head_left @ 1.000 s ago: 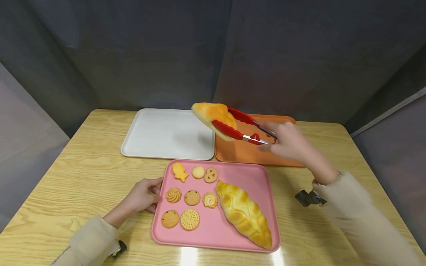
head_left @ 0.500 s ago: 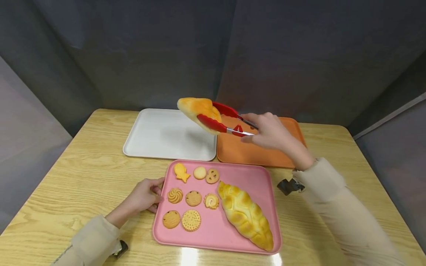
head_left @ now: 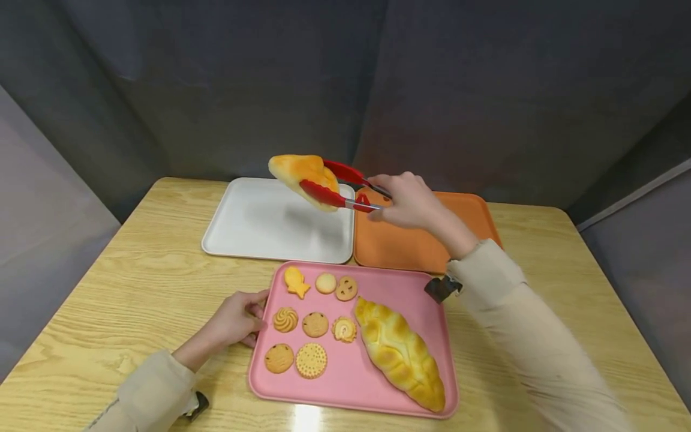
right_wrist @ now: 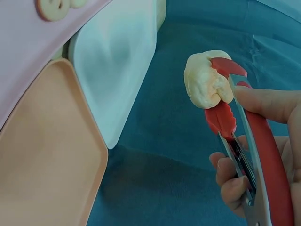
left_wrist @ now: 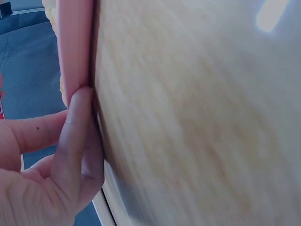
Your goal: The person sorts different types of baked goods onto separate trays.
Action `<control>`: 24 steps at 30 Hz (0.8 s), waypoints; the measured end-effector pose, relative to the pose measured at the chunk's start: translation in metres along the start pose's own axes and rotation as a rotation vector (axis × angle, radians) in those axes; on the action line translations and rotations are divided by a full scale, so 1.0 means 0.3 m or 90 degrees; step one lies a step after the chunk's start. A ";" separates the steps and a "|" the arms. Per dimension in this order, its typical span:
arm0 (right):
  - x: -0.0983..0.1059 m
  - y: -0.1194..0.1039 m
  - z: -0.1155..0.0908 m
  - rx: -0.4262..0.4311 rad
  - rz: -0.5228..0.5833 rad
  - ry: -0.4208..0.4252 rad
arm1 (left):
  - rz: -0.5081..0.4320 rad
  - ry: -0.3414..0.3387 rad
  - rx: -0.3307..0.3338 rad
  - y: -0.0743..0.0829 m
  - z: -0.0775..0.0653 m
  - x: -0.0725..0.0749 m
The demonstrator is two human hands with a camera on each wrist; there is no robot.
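Note:
In the head view my right hand (head_left: 407, 201) grips red-tipped metal tongs (head_left: 324, 193), with fingers and thumb round their arms. A golden-topped bread roll (head_left: 294, 170) is clamped between the red tips, held in the air above the white tray (head_left: 232, 228). The right wrist view shows the pale end of the bread roll (right_wrist: 200, 77) and the tongs (right_wrist: 263, 155) slanting back into the palm. At the left, my left hand (head_left: 237, 318) pinches the side rim of a pink tray (head_left: 356, 390). Its fingertips meet that rim in the left wrist view, beside the wooden table.
Several cookies, among them a fish-shaped one (head_left: 296, 282), sit on the pink tray's left half. A long braided loaf (head_left: 400, 354) lies at its right. An orange tray (head_left: 410, 246) stands beside the white one. Dark curtains (head_left: 270, 90) hang behind the wooden table (head_left: 124, 282).
My right hand has moved left with the tongs and bread roll, from over the orange tray's edge to above the white tray. The left hand stays at the pink tray's rim.

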State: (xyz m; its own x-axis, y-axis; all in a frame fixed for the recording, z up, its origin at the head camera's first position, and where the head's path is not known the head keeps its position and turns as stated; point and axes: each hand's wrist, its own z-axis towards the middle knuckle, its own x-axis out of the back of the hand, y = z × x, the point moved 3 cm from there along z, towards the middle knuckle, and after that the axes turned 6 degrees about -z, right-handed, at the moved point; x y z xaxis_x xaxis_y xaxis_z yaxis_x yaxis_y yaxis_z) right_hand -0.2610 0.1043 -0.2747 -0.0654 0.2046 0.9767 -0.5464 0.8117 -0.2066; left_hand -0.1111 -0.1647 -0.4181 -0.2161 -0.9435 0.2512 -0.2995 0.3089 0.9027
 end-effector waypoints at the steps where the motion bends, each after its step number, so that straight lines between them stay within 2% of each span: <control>1: -0.002 -0.005 0.009 -0.001 0.000 -0.005 | 0.001 0.000 -0.001 0.000 -0.001 -0.002; 7: -0.015 -0.024 0.053 -0.017 -0.010 -0.026 | 0.013 -0.015 -0.014 0.009 0.003 -0.023; 24: -0.099 -0.055 0.205 -0.035 0.016 -0.060 | 0.029 0.003 -0.003 0.016 -0.005 -0.019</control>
State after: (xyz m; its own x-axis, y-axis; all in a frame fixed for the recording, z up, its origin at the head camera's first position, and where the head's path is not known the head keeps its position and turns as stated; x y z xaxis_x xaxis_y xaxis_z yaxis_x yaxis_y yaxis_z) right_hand -0.3014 0.0511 -0.2966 -0.1580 0.1743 0.9719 -0.4970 0.8365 -0.2308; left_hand -0.1100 -0.1581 -0.4146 -0.2251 -0.9290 0.2937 -0.2852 0.3510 0.8919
